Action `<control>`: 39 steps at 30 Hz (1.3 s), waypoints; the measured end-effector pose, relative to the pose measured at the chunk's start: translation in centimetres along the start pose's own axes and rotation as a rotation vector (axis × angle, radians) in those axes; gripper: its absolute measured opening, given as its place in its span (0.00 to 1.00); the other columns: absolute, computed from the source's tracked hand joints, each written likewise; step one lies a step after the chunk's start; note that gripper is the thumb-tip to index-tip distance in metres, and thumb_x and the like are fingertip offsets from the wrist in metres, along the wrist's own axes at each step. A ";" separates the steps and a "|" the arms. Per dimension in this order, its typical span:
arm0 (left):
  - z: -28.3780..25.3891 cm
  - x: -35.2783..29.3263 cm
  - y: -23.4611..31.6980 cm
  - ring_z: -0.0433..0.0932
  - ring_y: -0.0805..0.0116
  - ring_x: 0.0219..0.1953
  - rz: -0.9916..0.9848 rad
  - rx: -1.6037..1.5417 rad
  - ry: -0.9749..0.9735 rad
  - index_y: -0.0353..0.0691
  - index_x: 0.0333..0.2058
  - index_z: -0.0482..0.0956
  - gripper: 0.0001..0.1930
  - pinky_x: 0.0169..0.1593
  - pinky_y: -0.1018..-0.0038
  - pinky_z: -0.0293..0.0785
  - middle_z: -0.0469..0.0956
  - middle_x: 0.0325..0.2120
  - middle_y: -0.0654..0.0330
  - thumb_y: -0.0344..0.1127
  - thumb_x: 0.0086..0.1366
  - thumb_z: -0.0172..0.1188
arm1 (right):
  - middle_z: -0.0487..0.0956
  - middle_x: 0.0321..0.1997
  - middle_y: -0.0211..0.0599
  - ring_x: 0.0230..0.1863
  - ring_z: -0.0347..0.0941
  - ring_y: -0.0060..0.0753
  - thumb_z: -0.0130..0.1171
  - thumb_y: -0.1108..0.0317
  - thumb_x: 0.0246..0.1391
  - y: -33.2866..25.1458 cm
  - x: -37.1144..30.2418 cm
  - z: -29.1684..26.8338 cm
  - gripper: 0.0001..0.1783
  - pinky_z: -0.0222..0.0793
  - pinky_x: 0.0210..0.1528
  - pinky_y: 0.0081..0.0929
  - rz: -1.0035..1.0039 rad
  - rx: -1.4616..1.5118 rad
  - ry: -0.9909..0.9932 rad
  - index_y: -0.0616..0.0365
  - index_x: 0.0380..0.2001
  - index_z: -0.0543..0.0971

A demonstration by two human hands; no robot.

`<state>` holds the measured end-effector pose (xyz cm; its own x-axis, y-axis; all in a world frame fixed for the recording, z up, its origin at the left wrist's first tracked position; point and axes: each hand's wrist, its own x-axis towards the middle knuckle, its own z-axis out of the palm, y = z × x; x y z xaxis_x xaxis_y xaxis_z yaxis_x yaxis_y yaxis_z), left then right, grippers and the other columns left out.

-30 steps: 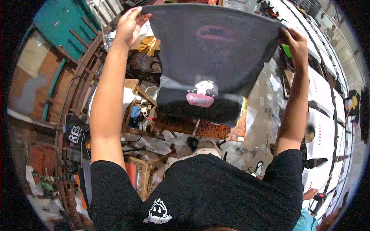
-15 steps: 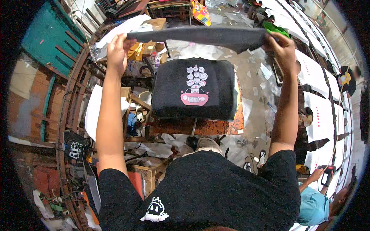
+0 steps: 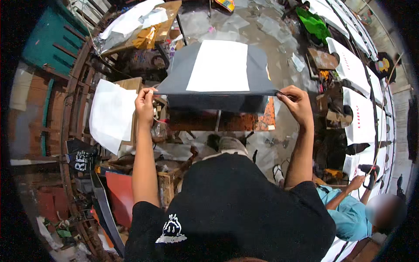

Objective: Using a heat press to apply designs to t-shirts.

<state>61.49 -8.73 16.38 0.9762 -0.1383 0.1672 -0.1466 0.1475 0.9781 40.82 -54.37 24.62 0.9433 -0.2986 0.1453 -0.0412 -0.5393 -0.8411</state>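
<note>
My left hand (image 3: 146, 105) pinches the near left corner of a dark grey sheet (image 3: 176, 72), and my right hand (image 3: 296, 102) pinches its near right corner. The sheet's near edge is pulled straight between them. It spreads away from me over a padded block covered in black cloth (image 3: 216, 105), whose front side shows below the edge. A white rectangular piece (image 3: 220, 65), like paper, lies across the sheet's middle. Beneath the block is a rusty orange tabletop (image 3: 192, 123). The top of the black cloth is hidden.
White printed shirts (image 3: 358, 115) lie in a long row at right. Beside them a person in a teal shirt (image 3: 345, 216) holds a gun-shaped tool (image 3: 370, 169). Left stand a white sheet (image 3: 111, 115) on a wooden stand and a cluttered wooden table (image 3: 170, 17). Scraps litter the floor (image 3: 279, 37).
Both hands have come down and toward me, closer together. The dark sheet, stretched in the air above the block before, now covers its top and the pink car print; the white piece has come into sight.
</note>
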 end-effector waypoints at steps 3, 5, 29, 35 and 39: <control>-0.3 -2.0 -2.9 0.70 0.81 0.30 0.000 0.141 -0.021 0.36 0.33 0.75 0.07 0.39 0.82 0.68 0.77 0.33 0.65 0.31 0.70 0.52 | 0.82 0.29 0.36 0.30 0.77 0.23 0.69 0.69 0.50 2.3 -1.8 2.0 0.09 0.71 0.35 0.22 0.063 -0.016 -0.031 0.66 0.30 0.82; -0.9 -2.3 -4.8 0.71 0.79 0.33 0.053 0.283 -0.071 0.36 0.33 0.75 0.08 0.40 0.81 0.68 0.78 0.33 0.66 0.32 0.71 0.52 | 0.82 0.29 0.36 0.30 0.77 0.24 0.69 0.69 0.50 3.1 -2.2 3.1 0.09 0.72 0.35 0.23 0.067 -0.086 -0.059 0.65 0.30 0.82; 7.5 31.3 13.8 0.81 0.64 0.43 0.239 -0.169 -0.256 0.36 0.39 0.75 0.08 0.53 0.69 0.75 0.79 0.37 0.58 0.35 0.71 0.52 | 0.81 0.33 0.29 0.36 0.78 0.18 0.61 0.62 0.61 -6.4 28.4 -9.5 0.15 0.73 0.43 0.17 -0.390 0.176 0.169 0.65 0.40 0.81; 5.6 28.7 12.8 0.81 0.63 0.44 0.221 -0.206 -0.194 0.38 0.39 0.74 0.07 0.54 0.69 0.75 0.79 0.37 0.56 0.35 0.71 0.52 | 0.83 0.34 0.34 0.36 0.79 0.22 0.62 0.63 0.59 -7.1 25.9 -8.9 0.16 0.75 0.43 0.20 -0.417 0.019 0.152 0.69 0.40 0.81; 5.3 23.7 13.4 0.80 0.62 0.46 0.122 -0.142 -0.161 0.36 0.41 0.73 0.07 0.56 0.69 0.74 0.78 0.38 0.57 0.33 0.71 0.51 | 0.83 0.33 0.35 0.36 0.79 0.22 0.60 0.67 0.60 -7.2 21.1 -8.0 0.13 0.75 0.43 0.20 -0.362 0.093 0.136 0.69 0.38 0.81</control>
<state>81.82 -15.26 34.09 0.9127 -0.2641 0.3117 -0.2268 0.3071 0.9243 58.41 -63.10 37.97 0.8388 -0.2076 0.5032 0.3216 -0.5569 -0.7658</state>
